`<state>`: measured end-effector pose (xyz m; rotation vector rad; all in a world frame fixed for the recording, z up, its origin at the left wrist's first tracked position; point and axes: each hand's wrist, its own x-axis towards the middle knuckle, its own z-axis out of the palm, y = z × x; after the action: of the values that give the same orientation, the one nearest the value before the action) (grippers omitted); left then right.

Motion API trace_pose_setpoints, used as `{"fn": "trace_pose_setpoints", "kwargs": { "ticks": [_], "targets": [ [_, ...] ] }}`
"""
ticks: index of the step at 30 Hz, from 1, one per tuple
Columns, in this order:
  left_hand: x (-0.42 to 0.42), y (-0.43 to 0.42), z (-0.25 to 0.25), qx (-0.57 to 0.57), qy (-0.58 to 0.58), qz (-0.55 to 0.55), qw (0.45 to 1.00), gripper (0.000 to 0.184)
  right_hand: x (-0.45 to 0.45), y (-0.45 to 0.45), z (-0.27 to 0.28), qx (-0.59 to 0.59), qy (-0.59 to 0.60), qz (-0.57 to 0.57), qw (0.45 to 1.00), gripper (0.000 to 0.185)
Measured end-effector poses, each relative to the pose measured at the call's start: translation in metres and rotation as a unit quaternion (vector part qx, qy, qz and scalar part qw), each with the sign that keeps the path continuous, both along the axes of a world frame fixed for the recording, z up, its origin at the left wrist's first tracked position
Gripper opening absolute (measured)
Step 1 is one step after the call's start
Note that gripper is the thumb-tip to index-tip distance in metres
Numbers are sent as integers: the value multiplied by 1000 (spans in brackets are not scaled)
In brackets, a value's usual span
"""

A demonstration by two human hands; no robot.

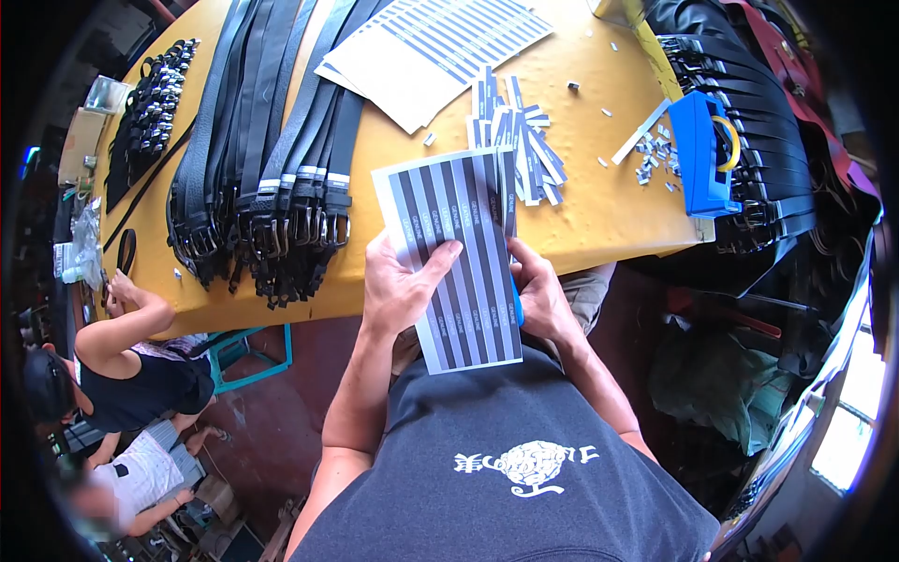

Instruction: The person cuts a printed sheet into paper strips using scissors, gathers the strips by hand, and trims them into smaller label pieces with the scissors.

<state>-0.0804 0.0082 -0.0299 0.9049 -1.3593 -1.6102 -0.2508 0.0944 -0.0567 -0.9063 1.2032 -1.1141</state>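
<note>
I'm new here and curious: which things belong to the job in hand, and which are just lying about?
Probably the job:
striped sheet, in left hand
blue item, mostly hidden, in right hand
cut strips
stacked sheets

Probably lying about:
blue tape dispenser
turquoise frame
greenish sacking

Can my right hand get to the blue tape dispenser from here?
Probably yes: bare yellow tabletop lies between your right hand and the tape dispenser, though that hand seems to hold something blue.

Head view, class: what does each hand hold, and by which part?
Left hand: striped sheet, by its left edge, thumb in front. Right hand: apparently a blue object, mostly hidden; the gripped part cannot be told.
</note>
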Motion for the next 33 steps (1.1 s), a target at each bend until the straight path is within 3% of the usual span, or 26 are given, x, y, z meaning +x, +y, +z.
{"fn": "trace_pose_setpoints", "kwargs": {
  "ticks": [13,33],
  "targets": [
    [-1,0,-1,7,7,-1,1000,21,-2,1,-5,2,3,0,1000,51],
    [-13,-30,-4,13,-4,-21,1000,20,-8,-27,-7,33,15,-38,999,57]
  ]
}}
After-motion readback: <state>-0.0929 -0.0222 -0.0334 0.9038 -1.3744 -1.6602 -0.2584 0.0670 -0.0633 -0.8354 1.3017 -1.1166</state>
